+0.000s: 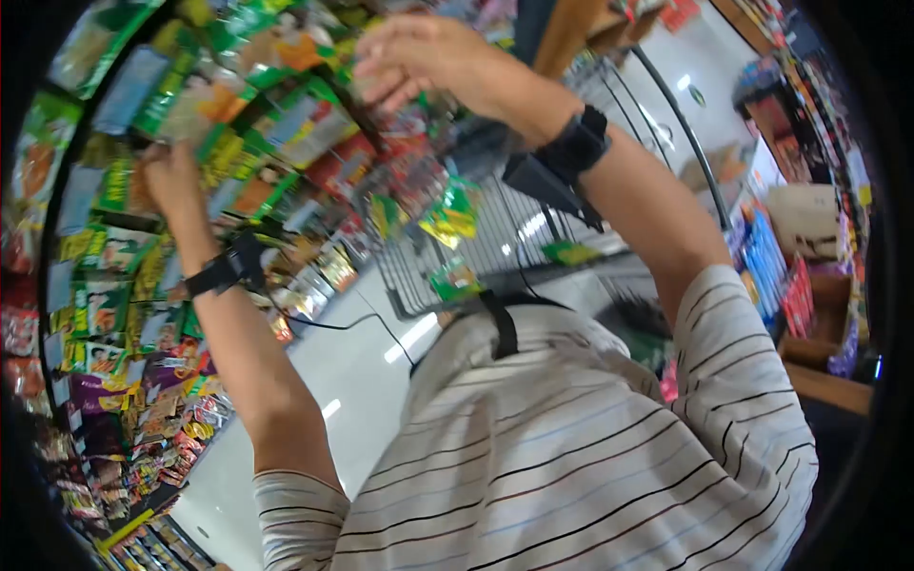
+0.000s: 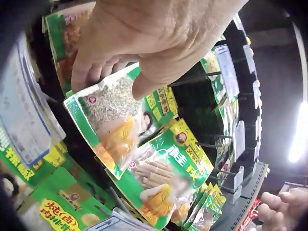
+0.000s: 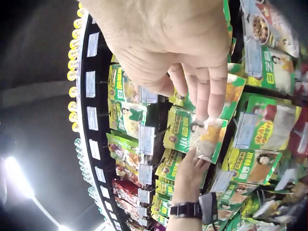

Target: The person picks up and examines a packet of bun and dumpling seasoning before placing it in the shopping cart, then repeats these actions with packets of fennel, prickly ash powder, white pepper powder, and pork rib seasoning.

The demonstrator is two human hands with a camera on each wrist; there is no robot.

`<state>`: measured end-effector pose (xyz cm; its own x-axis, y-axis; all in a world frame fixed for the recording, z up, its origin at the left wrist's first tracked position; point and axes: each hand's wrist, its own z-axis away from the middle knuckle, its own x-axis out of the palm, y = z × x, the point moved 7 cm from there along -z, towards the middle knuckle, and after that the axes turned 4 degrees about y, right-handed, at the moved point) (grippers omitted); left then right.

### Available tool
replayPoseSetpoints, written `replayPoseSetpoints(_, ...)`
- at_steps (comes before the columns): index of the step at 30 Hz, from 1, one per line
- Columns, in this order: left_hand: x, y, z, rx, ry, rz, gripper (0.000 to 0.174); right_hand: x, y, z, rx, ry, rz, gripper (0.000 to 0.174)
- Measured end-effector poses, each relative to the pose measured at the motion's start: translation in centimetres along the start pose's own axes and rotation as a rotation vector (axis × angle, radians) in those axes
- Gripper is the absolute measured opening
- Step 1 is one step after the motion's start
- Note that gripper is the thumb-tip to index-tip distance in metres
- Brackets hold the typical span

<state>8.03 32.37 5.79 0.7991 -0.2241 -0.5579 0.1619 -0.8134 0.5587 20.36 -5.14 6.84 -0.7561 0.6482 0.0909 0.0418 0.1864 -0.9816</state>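
Observation:
My left hand [image 1: 174, 186] reaches to the hanging rack at the left. In the left wrist view its thumb lies on the front of a green spice packet [image 2: 108, 108] with small pale seeds in its clear window, and the fingers go behind it. Just below hangs a green packet of cinnamon bark [image 2: 156, 175]. My right hand [image 1: 428, 62] is raised before the rack, farther right, with its fingers loosely extended and nothing held. From the right wrist view, its fingers [image 3: 219, 91] overlap the top of the packet that the left hand [image 3: 190, 175] holds.
Price tags [image 2: 226, 72] stick out on hooks among the packets. A wire shopping cart [image 1: 514, 224] with several packets in it stands close in front of the body. Across the aisle [image 1: 257, 504] are more shelves and a cardboard box [image 1: 804, 224].

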Motion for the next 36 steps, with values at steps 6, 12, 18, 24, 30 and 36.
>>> replayPoseSetpoints(6,-0.9,7.9,12.4,-0.196,0.037,0.258,0.050,-8.1,5.2,3.0,0.067,0.096,0.024,0.036)
replayPoseSetpoints(12,6.8,11.2,25.3,-0.482,-0.451,0.367,0.040,-14.1,12.4,6.8,0.354,0.120,0.121,0.035)
replayPoseSetpoints(18,11.3,13.5,32.3,-0.647,-0.642,0.463,0.039,-18.3,26.4,15.8,0.905,-0.114,0.391,0.033)
replayPoseSetpoints(24,13.5,15.4,34.1,-0.775,-0.709,0.436,0.038,-23.9,35.3,25.8,1.253,-0.104,0.526,0.029)
replayPoseSetpoints(30,15.1,17.2,35.5,-0.885,-0.737,0.351,0.040,-26.0,41.2,30.5,1.359,-0.402,0.870,0.025)
replayPoseSetpoints(36,16.6,17.8,37.4,-0.941,-0.777,0.282,0.039,-24.5,46.9,34.6,1.226,-0.748,1.055,0.038)
